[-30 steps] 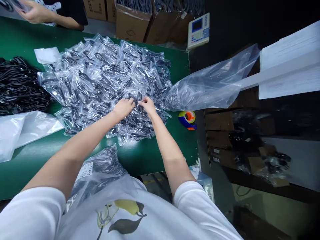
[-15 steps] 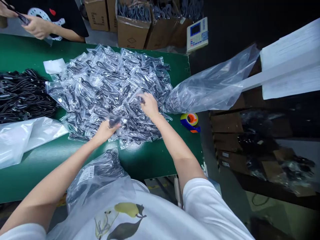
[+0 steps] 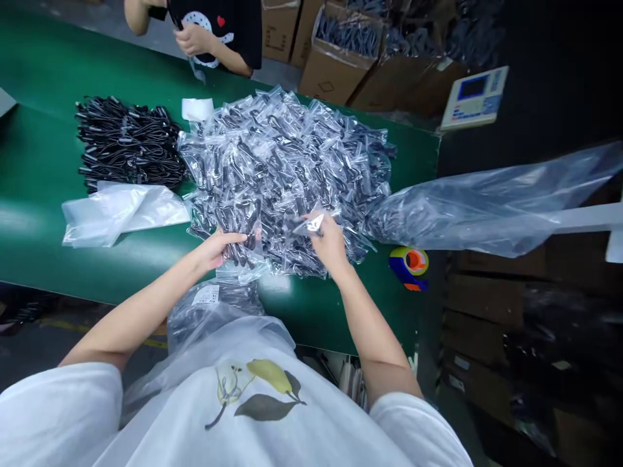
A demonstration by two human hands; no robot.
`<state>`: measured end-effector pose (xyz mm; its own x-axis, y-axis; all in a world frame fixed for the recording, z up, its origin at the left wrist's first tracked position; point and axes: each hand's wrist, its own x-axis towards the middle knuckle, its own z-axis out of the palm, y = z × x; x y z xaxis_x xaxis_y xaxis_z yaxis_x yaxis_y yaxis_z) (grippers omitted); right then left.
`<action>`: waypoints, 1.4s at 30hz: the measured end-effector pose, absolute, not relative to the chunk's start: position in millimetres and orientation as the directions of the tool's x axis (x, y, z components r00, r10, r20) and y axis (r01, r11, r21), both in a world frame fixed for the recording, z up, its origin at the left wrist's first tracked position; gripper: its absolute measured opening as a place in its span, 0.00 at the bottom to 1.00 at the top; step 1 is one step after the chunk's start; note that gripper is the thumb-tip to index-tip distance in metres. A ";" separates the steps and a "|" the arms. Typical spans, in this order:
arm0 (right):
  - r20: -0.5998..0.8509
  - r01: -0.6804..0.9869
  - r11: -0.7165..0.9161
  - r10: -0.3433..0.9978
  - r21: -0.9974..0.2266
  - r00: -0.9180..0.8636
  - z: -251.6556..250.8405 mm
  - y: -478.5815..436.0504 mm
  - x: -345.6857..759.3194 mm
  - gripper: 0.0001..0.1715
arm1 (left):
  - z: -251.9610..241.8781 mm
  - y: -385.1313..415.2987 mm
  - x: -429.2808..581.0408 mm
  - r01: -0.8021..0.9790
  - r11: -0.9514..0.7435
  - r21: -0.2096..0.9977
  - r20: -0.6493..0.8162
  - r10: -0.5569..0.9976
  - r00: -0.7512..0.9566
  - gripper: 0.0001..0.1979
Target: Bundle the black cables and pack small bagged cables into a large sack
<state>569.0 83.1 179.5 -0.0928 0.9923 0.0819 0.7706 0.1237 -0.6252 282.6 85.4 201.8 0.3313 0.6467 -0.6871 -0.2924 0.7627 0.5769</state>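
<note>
A wide heap of small clear bags with dark cables (image 3: 287, 155) covers the middle of the green table. At the heap's near left edge, my left hand (image 3: 217, 250) is closed on a bagged cable (image 3: 251, 239), thumb on top. My right hand (image 3: 329, 245) pinches another bagged cable (image 3: 306, 225) above the heap's near right part. A big clear bag with a white label (image 3: 207, 295), filled with dark items, sits at the near table edge against my body.
Loose black cables (image 3: 131, 146) lie left of the heap, above flat plastic bags (image 3: 121, 211). On the right are a long filled clear bag (image 3: 467, 207) and a tape dispenser (image 3: 409, 267). A co-worker's hand (image 3: 195, 39) shows across the table (image 3: 43, 214). Cartons (image 3: 335, 71) stand behind.
The view has swung left, so the table contents appear further right. My left hand has come to the heap's near edge, and my right hand has drawn nearer to me.
</note>
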 end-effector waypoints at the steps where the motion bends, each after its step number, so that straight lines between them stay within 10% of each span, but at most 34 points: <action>1: 0.058 0.692 0.086 0.996 -0.717 -0.063 187.9 67.5 558.1 0.12 | 202.6 80.7 282.4 -0.277 0.770 0.575 -0.688 0.638 0.346 0.16; 7: -0.343 0.223 -0.327 0.939 -0.918 -0.036 223.8 23.5 474.9 0.17 | 209.8 49.9 282.8 -0.268 0.691 0.671 -0.594 0.718 0.364 0.22; 15: -0.233 0.458 -0.112 0.948 -0.882 -0.218 242.7 -7.3 428.2 0.18 | 216.6 10.2 257.9 -0.302 0.525 0.796 -0.451 0.846 0.283 0.18; 22: 0.078 0.850 0.525 0.850 -0.048 -0.521 269.0 -22.5 406.4 0.19 | 226.1 -12.2 240.7 -0.430 0.579 0.693 -0.505 0.815 0.283 0.23; 28: 0.214 0.733 0.664 0.703 0.146 -0.679 286.2 -28.1 406.7 0.20 | 246.0 -20.6 222.7 -0.506 0.552 0.663 -0.461 0.834 0.305 0.22; 42: 0.358 0.265 0.833 0.467 -0.486 -0.809 281.9 -42.1 381.3 0.22 | 257.3 -36.9 192.6 -0.494 0.549 0.674 -0.403 0.834 0.377 0.24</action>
